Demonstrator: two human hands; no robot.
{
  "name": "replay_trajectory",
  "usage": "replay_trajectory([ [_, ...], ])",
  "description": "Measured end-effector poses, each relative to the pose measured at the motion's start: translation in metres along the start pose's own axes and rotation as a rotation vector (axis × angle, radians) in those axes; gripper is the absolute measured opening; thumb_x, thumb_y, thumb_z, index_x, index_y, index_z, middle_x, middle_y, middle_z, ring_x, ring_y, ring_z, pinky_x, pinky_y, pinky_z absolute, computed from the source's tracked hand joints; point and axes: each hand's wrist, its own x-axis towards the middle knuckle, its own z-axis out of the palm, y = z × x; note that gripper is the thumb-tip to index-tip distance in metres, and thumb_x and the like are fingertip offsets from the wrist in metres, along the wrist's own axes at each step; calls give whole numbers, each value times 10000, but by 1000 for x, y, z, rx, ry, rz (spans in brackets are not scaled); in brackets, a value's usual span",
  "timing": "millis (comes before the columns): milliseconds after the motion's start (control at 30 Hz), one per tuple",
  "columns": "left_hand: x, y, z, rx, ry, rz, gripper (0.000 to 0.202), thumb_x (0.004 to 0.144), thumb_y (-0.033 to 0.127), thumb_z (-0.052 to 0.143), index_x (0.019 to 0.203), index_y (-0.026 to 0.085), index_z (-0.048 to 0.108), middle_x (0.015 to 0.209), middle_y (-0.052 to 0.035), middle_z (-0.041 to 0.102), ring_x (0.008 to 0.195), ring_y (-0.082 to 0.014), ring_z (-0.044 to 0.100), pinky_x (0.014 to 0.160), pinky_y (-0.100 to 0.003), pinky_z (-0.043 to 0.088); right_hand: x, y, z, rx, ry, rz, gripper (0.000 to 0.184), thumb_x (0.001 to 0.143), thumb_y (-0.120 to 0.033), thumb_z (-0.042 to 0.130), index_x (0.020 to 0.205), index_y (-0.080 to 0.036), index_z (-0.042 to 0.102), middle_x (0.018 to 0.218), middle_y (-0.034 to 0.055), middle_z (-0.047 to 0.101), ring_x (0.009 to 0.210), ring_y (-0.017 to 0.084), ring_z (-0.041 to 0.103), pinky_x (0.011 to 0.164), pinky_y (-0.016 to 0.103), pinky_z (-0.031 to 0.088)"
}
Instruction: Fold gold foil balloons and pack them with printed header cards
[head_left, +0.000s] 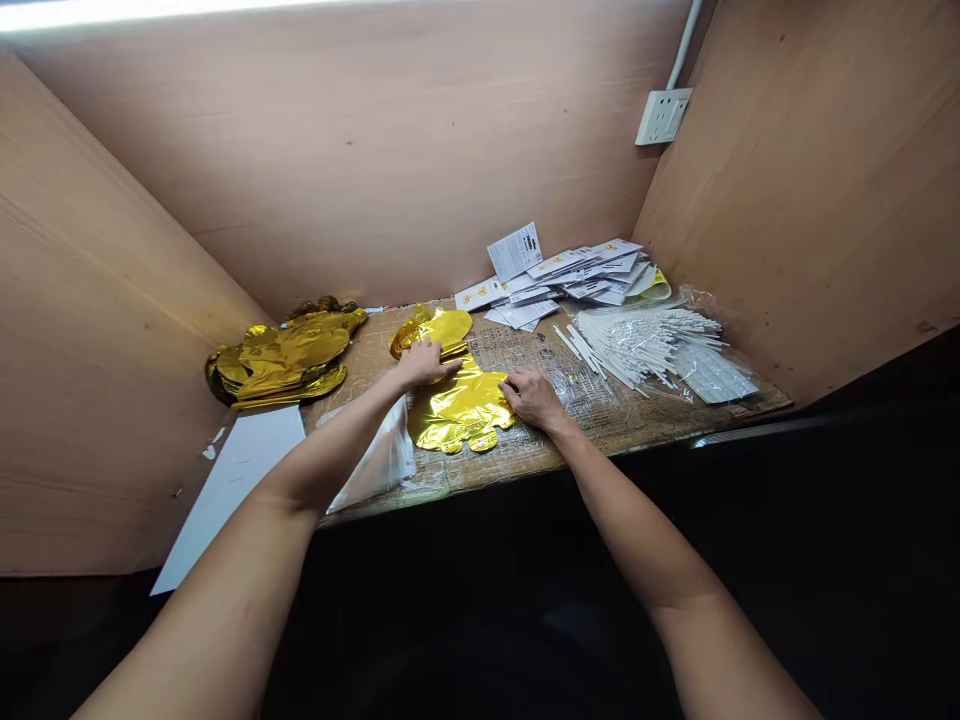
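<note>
A flat, uninflated gold foil balloon (pixel 465 405) lies on the cardboard-covered table, its shiny surface creased and its near edge scalloped. My left hand (pixel 426 362) rests on its upper left part, fingers apart and pressing on the foil. At the balloon's right edge, my right hand (pixel 531 395) has its fingers curled and pinched on the foil. Under the left hand the foil is folded, and part of it is hidden. Left of the balloon is a clear plastic bag (pixel 382 455), partly covered by my left forearm.
A pile of gold foil balloons (pixel 289 355) is at the left, beside a white sheet (pixel 240 480) overhanging the edge. Printed cards (pixel 577 275) are heaped at the back. White sticks (pixel 637 340) in clear plastic lie right. Wooden walls (pixel 390 150) enclose three sides; a socket (pixel 664 116) is mounted.
</note>
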Motion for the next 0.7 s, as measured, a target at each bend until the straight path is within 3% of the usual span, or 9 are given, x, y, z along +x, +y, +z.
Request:
replay_trajectory([
  [67,1,-1,-2,-13,53,44,610,930,649,580,1230,137,719,1401,-246,639,1331,-406,573,1078,-465,460,0,0,0,-11,-1,-6,224,1060,-297,612,910,-201,748,1016,114,754,1015,269,628,921,370,441],
  [167,-1,2,-9,-35,94,91,353,929,474,617,1039,182,782,1145,-171,748,1140,-316,671,980,-378,502,0,0,1,-5,10,-20,219,1053,-275,617,894,-198,746,995,112,750,1002,264,635,928,365,450],
  [267,0,1,-39,-63,177,57,284,981,375,553,928,190,762,907,-122,766,943,-262,696,835,-336,496,-1,0,3,7,14,-19,224,1052,-260,609,888,-196,748,987,113,751,1005,263,643,931,364,460],
  [400,-4,2,-96,-82,394,-13,399,1105,285,328,1126,135,697,1028,-129,768,977,-225,686,872,-340,441,5,0,-1,31,7,3,212,1043,-245,598,921,-183,759,1013,123,760,1031,272,660,949,371,484],
  [467,-23,13,-102,-77,441,32,361,1107,277,348,1151,143,681,1063,-139,757,965,-234,682,875,-355,449,6,-2,-11,48,16,30,215,1051,-233,561,1042,-164,764,1094,140,765,1076,275,670,984,380,495],
  [533,-57,33,-82,-29,419,165,300,1074,207,394,1122,149,685,1025,-150,748,911,-249,685,837,-364,482,-4,-8,-27,77,93,33,295,1048,-258,560,1273,-142,712,1283,176,730,1207,300,650,1059,419,483],
  [600,-104,58,-40,60,351,346,328,1040,109,372,1139,123,685,1073,-183,737,976,-274,698,848,-377,519,-30,-20,-43,104,171,-47,547,1008,-364,653,1505,-151,569,1513,205,607,1383,352,560,1140,488,439],
  [667,-155,82,6,109,300,449,345,1028,91,394,1224,105,678,1241,-214,718,1184,-312,674,973,-417,534,-67,-37,-54,99,131,-197,831,923,-481,773,1624,-185,440,1655,209,474,1498,402,458,1187,546,384],
  [700,-179,93,27,101,275,489,348,1026,110,427,1280,107,665,1320,-220,698,1261,-320,649,1021,-432,532,-88,-47,-56,86,63,-262,879,906,-489,797,1642,-196,416,1677,207,451,1522,410,433,1197,557,360],
])
